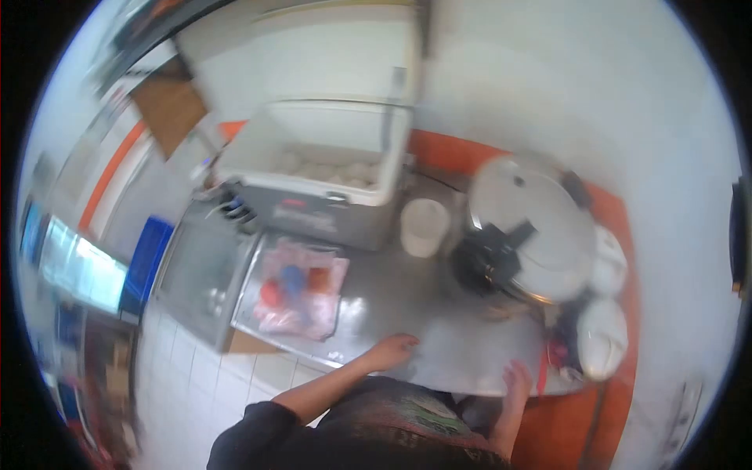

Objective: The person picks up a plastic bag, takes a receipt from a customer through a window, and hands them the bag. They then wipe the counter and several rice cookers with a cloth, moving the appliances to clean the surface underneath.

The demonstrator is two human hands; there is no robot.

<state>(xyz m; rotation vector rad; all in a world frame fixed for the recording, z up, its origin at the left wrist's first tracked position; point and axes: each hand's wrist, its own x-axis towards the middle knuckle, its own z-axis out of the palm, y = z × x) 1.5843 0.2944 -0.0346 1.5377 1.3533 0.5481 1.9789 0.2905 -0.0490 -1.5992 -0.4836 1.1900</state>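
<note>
where the table [462,345] ends, two hands [392,352] [516,382] hang apart

Open cooler [301,219] of pale round pieces [333,171], blue box [147,260], tiled floor [188,356].

On the table [392,301], a cup [424,227] stands between the cooler [301,213], left, and the pot [548,235], right.

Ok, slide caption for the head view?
Left hand and right hand at a metal table, with an open cooler and large pot beyond.
</note>
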